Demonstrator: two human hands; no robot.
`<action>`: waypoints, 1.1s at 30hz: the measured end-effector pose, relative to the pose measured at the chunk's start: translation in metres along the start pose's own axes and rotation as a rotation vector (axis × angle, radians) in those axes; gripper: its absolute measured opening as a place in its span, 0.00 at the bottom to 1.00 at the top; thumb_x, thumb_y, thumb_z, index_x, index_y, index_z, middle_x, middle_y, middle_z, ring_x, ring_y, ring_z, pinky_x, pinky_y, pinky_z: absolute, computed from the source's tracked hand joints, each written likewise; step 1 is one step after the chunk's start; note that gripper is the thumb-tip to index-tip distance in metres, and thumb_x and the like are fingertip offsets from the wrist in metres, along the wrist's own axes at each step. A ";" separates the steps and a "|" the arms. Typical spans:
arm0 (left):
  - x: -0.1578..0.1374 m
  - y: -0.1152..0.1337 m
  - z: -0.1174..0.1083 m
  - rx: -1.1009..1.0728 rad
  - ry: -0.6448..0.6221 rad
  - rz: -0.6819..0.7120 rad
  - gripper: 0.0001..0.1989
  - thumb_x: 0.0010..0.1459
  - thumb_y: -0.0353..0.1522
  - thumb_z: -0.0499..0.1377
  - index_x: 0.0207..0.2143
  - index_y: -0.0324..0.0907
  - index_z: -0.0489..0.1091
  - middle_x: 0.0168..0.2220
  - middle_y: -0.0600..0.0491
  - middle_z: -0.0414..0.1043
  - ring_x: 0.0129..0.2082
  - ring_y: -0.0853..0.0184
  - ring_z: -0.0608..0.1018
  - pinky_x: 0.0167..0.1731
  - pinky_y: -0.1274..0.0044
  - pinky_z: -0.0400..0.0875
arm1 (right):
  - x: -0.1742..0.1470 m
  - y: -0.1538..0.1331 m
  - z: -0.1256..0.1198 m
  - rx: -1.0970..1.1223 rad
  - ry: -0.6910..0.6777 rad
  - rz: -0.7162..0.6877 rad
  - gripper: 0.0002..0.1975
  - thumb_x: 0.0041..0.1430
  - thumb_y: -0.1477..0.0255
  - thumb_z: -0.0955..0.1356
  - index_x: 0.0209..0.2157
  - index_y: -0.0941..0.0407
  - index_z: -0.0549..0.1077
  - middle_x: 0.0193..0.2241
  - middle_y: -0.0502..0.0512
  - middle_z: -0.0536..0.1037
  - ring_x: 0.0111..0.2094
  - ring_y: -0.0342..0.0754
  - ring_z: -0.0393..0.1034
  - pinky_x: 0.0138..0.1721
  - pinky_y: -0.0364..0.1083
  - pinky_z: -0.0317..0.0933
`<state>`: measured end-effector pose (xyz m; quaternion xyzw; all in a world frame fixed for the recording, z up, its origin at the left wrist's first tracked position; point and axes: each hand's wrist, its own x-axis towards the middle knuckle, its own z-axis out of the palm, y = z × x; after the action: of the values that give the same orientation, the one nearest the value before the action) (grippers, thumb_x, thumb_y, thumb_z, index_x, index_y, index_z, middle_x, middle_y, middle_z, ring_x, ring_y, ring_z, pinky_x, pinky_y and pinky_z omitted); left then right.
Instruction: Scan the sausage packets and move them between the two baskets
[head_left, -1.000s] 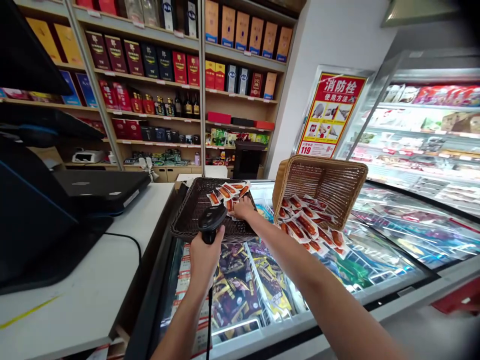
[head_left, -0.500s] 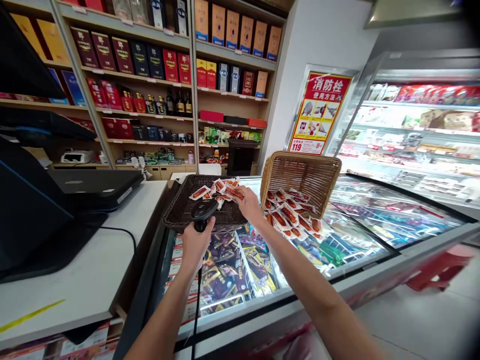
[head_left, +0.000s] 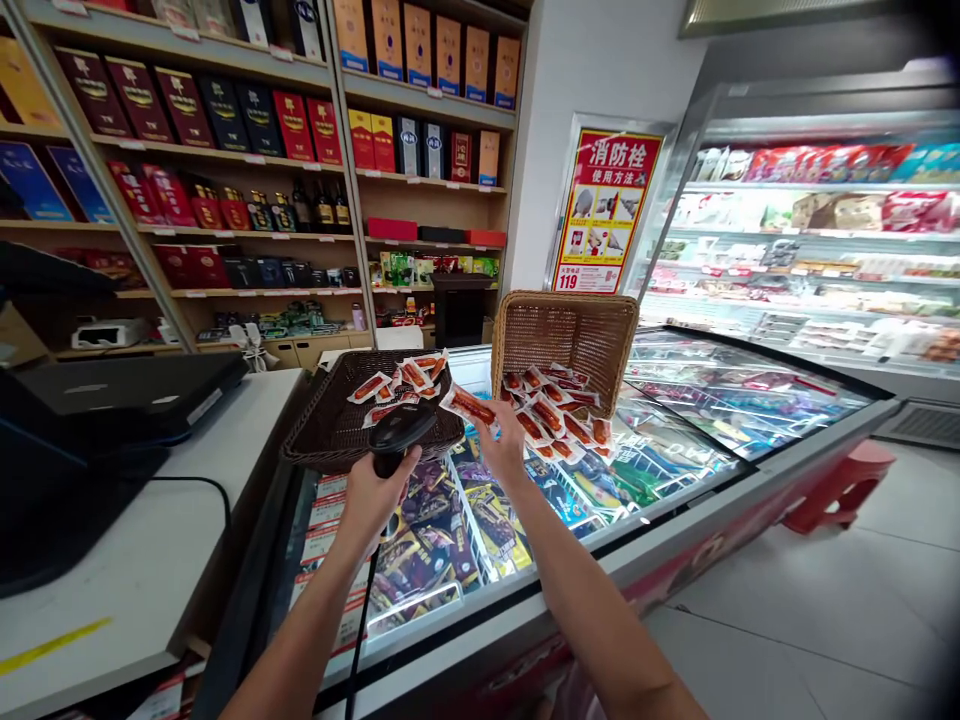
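My left hand is wrapped round the handle of a black barcode scanner, whose cord hangs down in front of the freezer. Between the fingers of my right hand is a wrapped sausage, held above the freezer's glass, apart from both baskets. A dark brown wicker basket lies behind the scanner with several wrapped sausages at its far right part. To the right, a light brown wicker basket is tipped on its side, and a pile of wrapped sausages spills from its mouth onto the glass.
Under both baskets is a glass-topped freezer full of packaged goods. A white counter with black checkout equipment stands at left. Shelves of boxed bottles line the back. A red stool and a lit chiller are at right.
My right hand has drawn back from the dark basket towards me with a wrapped sausage in it. The scanner stays in my left hand. The whole view has shifted to the right.
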<state>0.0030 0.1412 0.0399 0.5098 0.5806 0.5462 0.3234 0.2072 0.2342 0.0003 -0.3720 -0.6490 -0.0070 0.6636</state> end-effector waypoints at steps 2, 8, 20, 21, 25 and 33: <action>0.001 -0.003 0.000 0.048 -0.008 0.005 0.26 0.45 0.54 0.70 0.20 0.44 0.65 0.13 0.56 0.64 0.15 0.70 0.65 0.18 0.77 0.59 | -0.001 -0.001 0.002 -0.003 -0.002 -0.027 0.10 0.69 0.68 0.66 0.48 0.53 0.77 0.44 0.59 0.81 0.47 0.53 0.76 0.52 0.53 0.71; -0.002 -0.003 -0.001 0.047 -0.028 0.000 0.24 0.48 0.53 0.69 0.24 0.44 0.67 0.14 0.57 0.64 0.15 0.69 0.66 0.18 0.77 0.60 | -0.004 -0.005 0.003 -0.011 -0.013 -0.034 0.10 0.69 0.68 0.67 0.49 0.51 0.76 0.44 0.58 0.81 0.48 0.53 0.77 0.52 0.53 0.72; -0.002 -0.002 0.001 0.113 -0.002 0.009 0.22 0.48 0.52 0.68 0.23 0.44 0.68 0.13 0.58 0.64 0.16 0.68 0.66 0.19 0.77 0.61 | -0.005 -0.003 0.004 0.004 -0.036 -0.008 0.11 0.68 0.69 0.67 0.49 0.52 0.76 0.44 0.58 0.81 0.49 0.53 0.76 0.53 0.54 0.71; -0.002 -0.002 0.001 0.115 -0.006 0.008 0.22 0.47 0.51 0.69 0.24 0.44 0.68 0.13 0.58 0.64 0.16 0.68 0.66 0.20 0.77 0.62 | -0.005 -0.004 0.003 -0.001 -0.039 0.004 0.11 0.68 0.69 0.67 0.49 0.52 0.76 0.45 0.58 0.81 0.49 0.54 0.76 0.54 0.54 0.70; 0.000 -0.004 0.000 0.115 -0.020 -0.001 0.22 0.46 0.50 0.70 0.23 0.44 0.68 0.13 0.58 0.64 0.16 0.68 0.66 0.20 0.77 0.61 | -0.004 -0.004 0.002 -0.033 -0.060 0.040 0.12 0.68 0.68 0.66 0.49 0.52 0.76 0.45 0.59 0.81 0.49 0.54 0.75 0.54 0.54 0.70; -0.001 0.003 0.001 0.139 -0.043 0.008 0.23 0.46 0.51 0.68 0.20 0.44 0.67 0.14 0.55 0.66 0.15 0.68 0.65 0.19 0.77 0.60 | -0.001 -0.001 0.001 -0.041 -0.106 0.027 0.13 0.68 0.70 0.65 0.51 0.54 0.76 0.46 0.60 0.80 0.50 0.54 0.75 0.55 0.53 0.69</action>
<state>0.0047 0.1396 0.0427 0.5449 0.6082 0.4947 0.2975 0.2059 0.2332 -0.0002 -0.3943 -0.6780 0.0086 0.6203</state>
